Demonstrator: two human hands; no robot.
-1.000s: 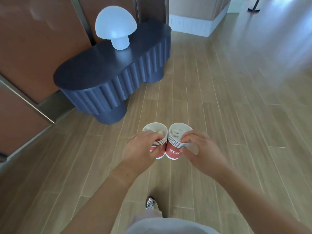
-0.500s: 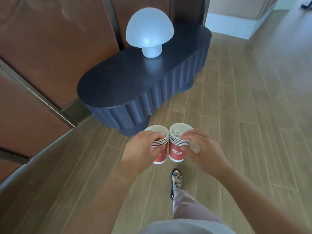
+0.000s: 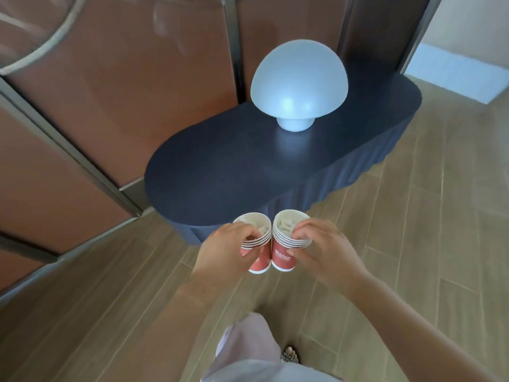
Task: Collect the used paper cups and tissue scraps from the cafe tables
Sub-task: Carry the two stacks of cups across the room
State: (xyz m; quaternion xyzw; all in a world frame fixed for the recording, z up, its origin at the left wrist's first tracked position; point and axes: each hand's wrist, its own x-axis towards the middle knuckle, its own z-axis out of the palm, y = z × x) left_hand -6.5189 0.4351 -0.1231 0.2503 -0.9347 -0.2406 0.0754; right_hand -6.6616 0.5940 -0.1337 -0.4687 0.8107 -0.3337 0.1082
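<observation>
Head view: the left cup stack [image 3: 259, 262] and the right cup stack [image 3: 282, 259], tissue scraps [image 3: 286, 226] in their top cups, sit side by side in the air over the near end of the dark oval table [image 3: 234, 172]. The left hand [image 3: 225, 250] grips one and the right hand [image 3: 326, 249] the other. A mushroom lamp [image 3: 298, 84] stands towards the far end.

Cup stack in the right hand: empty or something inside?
Not empty. White crumpled scraps show inside the top cup of the right cup stack, gripped upright by the right hand.

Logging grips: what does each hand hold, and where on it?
The left hand grips the left cup stack near its rims; the right hand grips the right cup stack likewise.
</observation>
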